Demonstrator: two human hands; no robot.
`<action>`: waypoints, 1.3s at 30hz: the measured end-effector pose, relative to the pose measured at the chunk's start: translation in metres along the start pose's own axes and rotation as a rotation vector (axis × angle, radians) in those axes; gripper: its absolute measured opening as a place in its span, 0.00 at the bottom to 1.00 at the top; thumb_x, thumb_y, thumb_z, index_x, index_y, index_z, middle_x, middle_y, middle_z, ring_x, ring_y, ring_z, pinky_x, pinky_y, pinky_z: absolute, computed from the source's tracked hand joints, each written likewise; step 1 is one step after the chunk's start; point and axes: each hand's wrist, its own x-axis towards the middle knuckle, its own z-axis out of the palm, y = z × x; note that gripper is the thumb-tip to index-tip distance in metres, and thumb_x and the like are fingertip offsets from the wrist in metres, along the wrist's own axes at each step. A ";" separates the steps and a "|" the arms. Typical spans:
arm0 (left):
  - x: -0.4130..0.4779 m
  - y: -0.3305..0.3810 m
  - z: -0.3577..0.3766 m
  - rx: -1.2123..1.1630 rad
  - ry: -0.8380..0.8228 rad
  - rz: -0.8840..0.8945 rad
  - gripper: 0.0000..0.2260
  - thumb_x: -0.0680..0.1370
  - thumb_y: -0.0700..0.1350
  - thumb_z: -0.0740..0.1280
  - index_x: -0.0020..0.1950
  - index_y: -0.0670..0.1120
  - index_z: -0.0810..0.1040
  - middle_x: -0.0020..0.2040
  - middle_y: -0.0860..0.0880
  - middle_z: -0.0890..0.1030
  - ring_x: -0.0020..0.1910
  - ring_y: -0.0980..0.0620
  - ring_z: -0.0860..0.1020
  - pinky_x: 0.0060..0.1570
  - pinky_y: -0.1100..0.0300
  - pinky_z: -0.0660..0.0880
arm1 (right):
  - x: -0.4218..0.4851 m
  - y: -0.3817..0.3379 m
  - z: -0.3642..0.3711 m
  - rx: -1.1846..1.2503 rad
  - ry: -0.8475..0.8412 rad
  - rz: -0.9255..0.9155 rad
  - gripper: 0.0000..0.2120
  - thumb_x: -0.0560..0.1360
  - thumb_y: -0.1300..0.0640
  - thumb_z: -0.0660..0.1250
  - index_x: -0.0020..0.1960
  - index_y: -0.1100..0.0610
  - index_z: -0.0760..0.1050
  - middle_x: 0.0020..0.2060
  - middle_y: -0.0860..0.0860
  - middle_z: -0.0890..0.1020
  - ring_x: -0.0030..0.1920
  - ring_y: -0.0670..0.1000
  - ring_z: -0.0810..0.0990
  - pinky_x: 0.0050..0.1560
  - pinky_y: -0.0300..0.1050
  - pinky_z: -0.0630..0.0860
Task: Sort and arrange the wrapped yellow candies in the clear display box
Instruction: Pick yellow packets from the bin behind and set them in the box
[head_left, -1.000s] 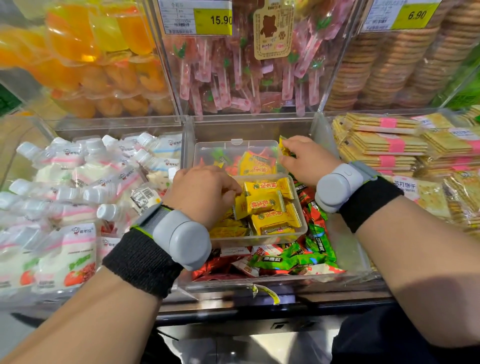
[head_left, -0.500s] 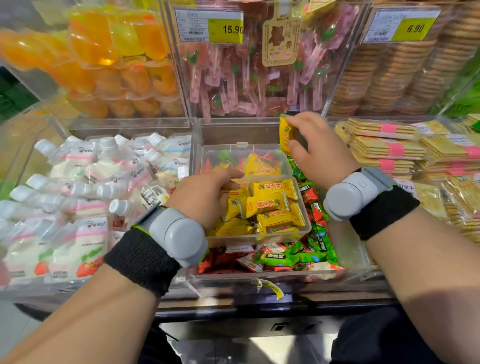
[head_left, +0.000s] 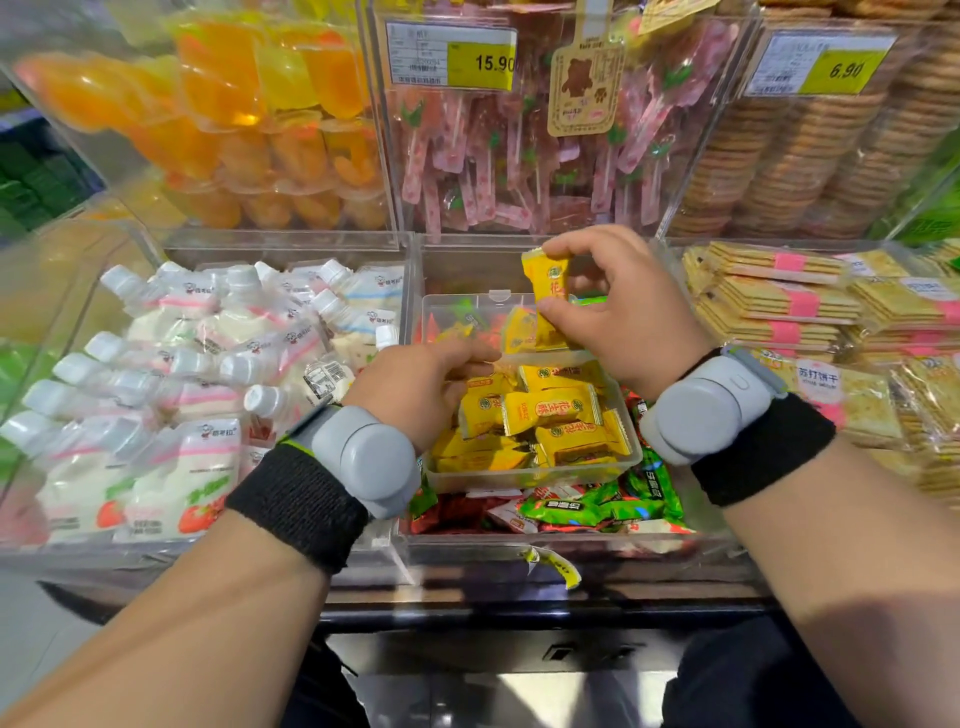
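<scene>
One yellow candy (head_left: 548, 291) is pinched by thumb and fingers of the right hand (head_left: 623, 306) above the far edge of the clear display box (head_left: 519, 475), while whether anything is held by the curled left hand (head_left: 415, 384) at its left rim cannot be told, and the stacked candies (head_left: 550, 410) inside may be dislodged if the new one is forced in.

A black knitted wristband (head_left: 298, 501) is worn behind the left hand (head_left: 415, 384), with a rounded grey device (head_left: 366, 460) strapped beside it on a green-edged strap. Behind the right hand (head_left: 634, 312) a matching black band (head_left: 763, 449) and grey unit (head_left: 701, 410) are worn.
</scene>
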 end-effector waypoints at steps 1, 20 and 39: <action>-0.001 -0.001 -0.001 -0.022 0.008 0.004 0.21 0.76 0.35 0.61 0.62 0.58 0.73 0.54 0.59 0.81 0.58 0.59 0.77 0.61 0.60 0.71 | -0.001 -0.001 0.003 0.023 -0.004 0.015 0.18 0.68 0.61 0.72 0.57 0.53 0.74 0.52 0.47 0.71 0.45 0.46 0.75 0.53 0.41 0.75; -0.015 -0.010 -0.028 0.078 0.226 -0.070 0.16 0.74 0.35 0.62 0.56 0.53 0.78 0.51 0.54 0.81 0.54 0.52 0.77 0.55 0.63 0.68 | -0.013 -0.021 0.062 0.068 -0.246 0.196 0.15 0.61 0.50 0.76 0.44 0.50 0.74 0.37 0.48 0.75 0.36 0.51 0.76 0.40 0.47 0.75; -0.020 -0.003 -0.028 0.193 0.141 -0.092 0.16 0.75 0.40 0.61 0.59 0.54 0.76 0.56 0.53 0.80 0.60 0.47 0.72 0.60 0.51 0.68 | -0.020 -0.025 0.076 -0.224 -0.420 0.018 0.18 0.62 0.45 0.75 0.47 0.53 0.78 0.45 0.46 0.67 0.50 0.46 0.64 0.48 0.36 0.60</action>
